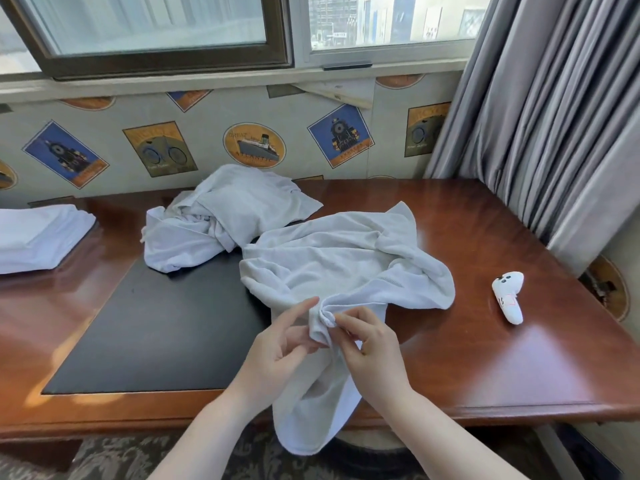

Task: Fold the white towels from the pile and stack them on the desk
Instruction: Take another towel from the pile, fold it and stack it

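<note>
Your left hand (277, 344) and right hand (372, 348) meet at one bunched corner of the white towel (332, 261): right fingers pinch it, left fingers pinch beneath with the index straight. From that corner the towel spreads crumpled across the desk (485, 341), its lower part hanging over the near edge. Beyond the towel lies the unfolded pile (214, 220); far left of it sits the folded stack (38, 237); right of it, a white controller (509, 296). Lose that corner and the hanging weight could drag the towel floorward; a wide sweep might knock the controller.
</note>
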`<state>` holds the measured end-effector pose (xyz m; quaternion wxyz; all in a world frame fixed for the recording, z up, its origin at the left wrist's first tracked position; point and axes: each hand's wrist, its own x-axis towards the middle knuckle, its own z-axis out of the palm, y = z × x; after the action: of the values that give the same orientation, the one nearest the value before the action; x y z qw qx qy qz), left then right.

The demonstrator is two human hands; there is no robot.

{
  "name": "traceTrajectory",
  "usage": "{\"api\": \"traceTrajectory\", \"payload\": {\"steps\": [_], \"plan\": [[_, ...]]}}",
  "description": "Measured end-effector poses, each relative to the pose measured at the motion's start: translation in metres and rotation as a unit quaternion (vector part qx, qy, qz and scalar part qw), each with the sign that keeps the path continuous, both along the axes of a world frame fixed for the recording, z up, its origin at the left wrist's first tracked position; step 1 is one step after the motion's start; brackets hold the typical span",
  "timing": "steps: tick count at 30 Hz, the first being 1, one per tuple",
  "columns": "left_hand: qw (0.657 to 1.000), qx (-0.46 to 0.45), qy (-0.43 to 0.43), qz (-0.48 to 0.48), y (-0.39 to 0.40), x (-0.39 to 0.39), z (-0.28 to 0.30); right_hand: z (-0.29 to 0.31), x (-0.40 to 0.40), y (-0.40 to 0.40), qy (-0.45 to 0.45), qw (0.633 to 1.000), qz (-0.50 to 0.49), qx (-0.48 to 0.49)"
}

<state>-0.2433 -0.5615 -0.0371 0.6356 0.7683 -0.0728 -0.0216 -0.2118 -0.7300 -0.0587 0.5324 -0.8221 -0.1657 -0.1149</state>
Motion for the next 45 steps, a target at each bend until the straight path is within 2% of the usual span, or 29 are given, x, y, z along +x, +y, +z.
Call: {"api": "traceTrajectory", "payload": {"steps": [4, 7, 10, 13, 17, 20, 23, 27, 30, 33, 38, 40, 42, 43, 44, 45], "plan": [[0.991, 0.125, -0.052, 0.017, 0.007, 0.012, 0.009, 0.000, -0.002, 0.003, 0.004, 1.000, 0.009, -0.027], [0.953, 0.235, -0.186, 0.044, 0.010, 0.019, 0.009, 0.004, -0.001, 0.004, 0.000, 0.999, 0.009, -0.037], [0.917, 0.256, -0.302, 0.055, 0.013, 0.028, 0.009, 0.008, 0.001, 0.001, 0.007, 0.998, 0.034, -0.046], [0.898, 0.266, -0.344, 0.073, 0.013, 0.035, 0.006, 0.008, 0.000, -0.002, 0.073, 0.996, 0.046, 0.011], [0.919, 0.233, -0.316, 0.016, 0.014, 0.037, -0.001, 0.007, -0.002, -0.006, 0.182, 0.974, 0.048, 0.126], [0.936, 0.220, -0.274, -0.014, 0.016, 0.040, -0.001, 0.008, -0.004, -0.005, 0.182, 0.971, 0.017, 0.156], [0.943, 0.201, -0.262, -0.034, 0.015, 0.041, 0.002, 0.010, -0.005, 0.001, 0.080, 0.995, 0.008, 0.057], [0.953, 0.183, -0.235, -0.047, 0.017, 0.048, 0.013, 0.015, 0.000, 0.002, -0.011, 0.999, -0.003, -0.034], [0.959, 0.203, -0.173, -0.096, 0.019, 0.061, 0.024, 0.021, 0.006, -0.001, -0.040, 0.998, -0.010, -0.053], [0.936, 0.247, -0.203, -0.146, 0.020, 0.075, 0.030, 0.026, 0.011, -0.002, -0.052, 0.998, -0.019, -0.041], [0.937, 0.245, -0.222, -0.112, 0.015, 0.080, 0.015, 0.008, -0.005, 0.006, -0.045, 0.990, -0.132, -0.021], [0.942, 0.235, -0.221, -0.092, 0.012, 0.082, 0.006, -0.007, -0.021, 0.005, -0.101, 0.975, -0.189, -0.051], [0.950, 0.214, -0.220, -0.066, 0.009, 0.085, 0.003, -0.028, -0.041, 0.006, -0.164, 0.963, -0.173, -0.128], [0.952, 0.204, -0.220, -0.054, 0.008, 0.087, 0.003, -0.040, -0.053, 0.011, -0.161, 0.963, -0.132, -0.173], [0.955, 0.193, -0.222, -0.041, 0.007, 0.088, 0.003, -0.050, -0.063, 0.017, -0.108, 0.967, -0.069, -0.222], [0.957, 0.182, -0.226, -0.028, 0.005, 0.089, 0.003, -0.059, -0.071, 0.023, -0.014, 0.964, -0.020, -0.265]]}}
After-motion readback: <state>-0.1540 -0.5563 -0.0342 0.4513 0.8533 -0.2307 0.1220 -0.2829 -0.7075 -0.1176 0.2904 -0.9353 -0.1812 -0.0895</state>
